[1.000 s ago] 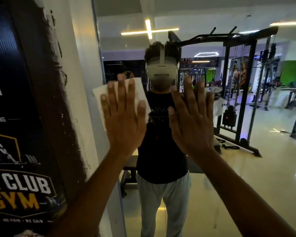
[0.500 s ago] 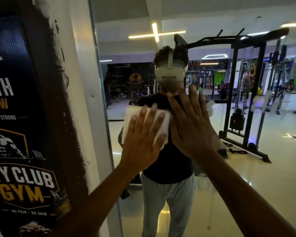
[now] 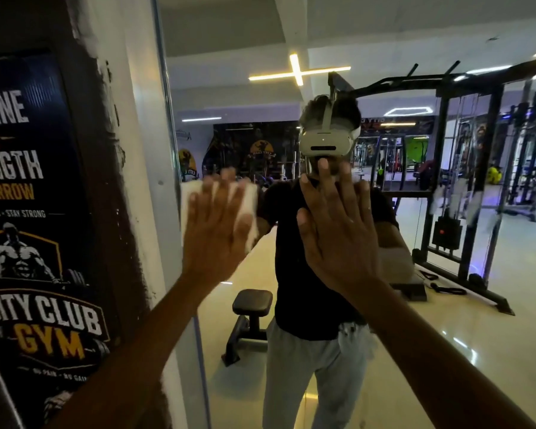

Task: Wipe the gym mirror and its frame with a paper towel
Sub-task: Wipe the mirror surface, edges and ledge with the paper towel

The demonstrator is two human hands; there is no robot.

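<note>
- My left hand (image 3: 217, 233) presses the white paper towel (image 3: 250, 209) flat against the gym mirror (image 3: 291, 274), fingers straight and spread, so the grip is apart, not curled round the sheet; the hand is blurred with motion.
- The towel sits just right of the mirror's left frame edge (image 3: 164, 97), about level with my reflected shoulder.
- My right hand (image 3: 338, 230) lies flat on the glass just right of the towel, fingers straight, holding nothing; I judge it a brace.
- To wipe well I should keep the whole palm on the towel so it does not bunch or slip, and overlap my strokes.
- The bracing palm may leave prints, so I should wipe under it too.
- The frame edge beside the City Club Gym poster (image 3: 34, 243) calls for the towel folded over the lip.
</note>
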